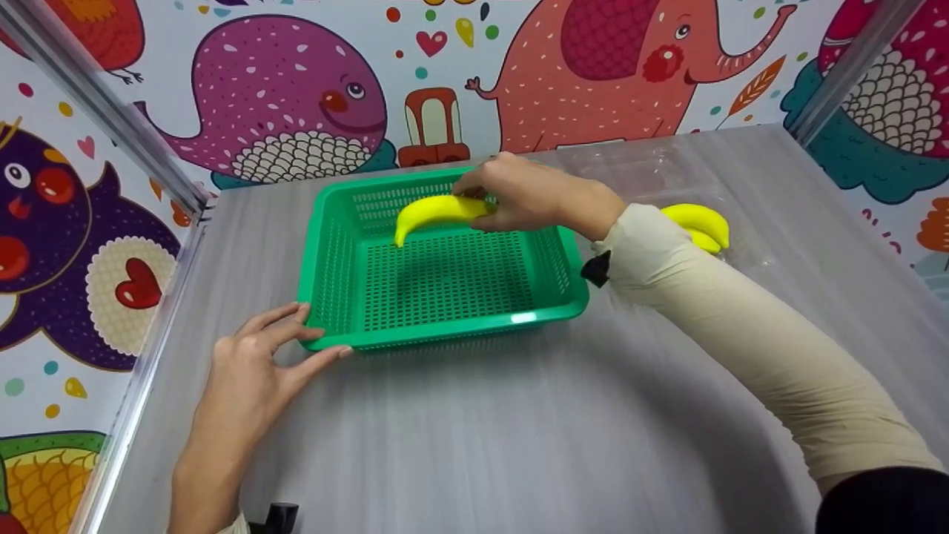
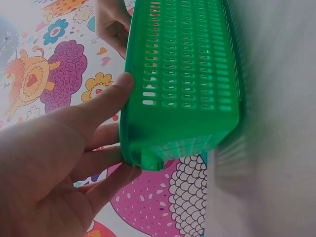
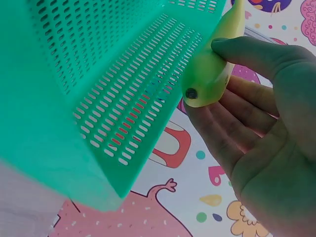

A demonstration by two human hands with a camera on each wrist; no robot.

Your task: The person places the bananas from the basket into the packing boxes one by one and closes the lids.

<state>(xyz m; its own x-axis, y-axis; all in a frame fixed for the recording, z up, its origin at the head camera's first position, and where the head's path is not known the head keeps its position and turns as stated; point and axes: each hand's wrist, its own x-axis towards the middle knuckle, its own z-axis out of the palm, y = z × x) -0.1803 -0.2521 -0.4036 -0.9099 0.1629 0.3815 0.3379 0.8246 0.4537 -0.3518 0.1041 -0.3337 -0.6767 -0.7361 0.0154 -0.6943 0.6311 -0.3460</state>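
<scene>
A green plastic basket (image 1: pixel 445 332) with slotted walls stands on the table, its meshed floor bare. My left hand (image 1: pixel 248 371) holds the basket's near left corner, thumb on the near rim and fingers over the left rim. The left wrist view shows that left hand (image 2: pixel 64 158) at the rim of the basket (image 2: pixel 182 118). My right hand (image 1: pixel 519 194) pinches a yellow banana (image 1: pixel 437 210) by one end, above the basket's far part. The right wrist view shows the thumb and fingers on either side of the banana (image 3: pixel 210 74); its dark-tipped end faces the camera.
More yellow bananas (image 1: pixel 700 222) lie right of the basket, partly hidden by the right sleeve. Clear plastic packaging (image 1: pixel 630 167) lies behind them, near the back wall. Printed cartoon walls (image 1: pixel 289 96) stand behind and at the left, with metal frame posts (image 1: pixel 111 111) at the corners.
</scene>
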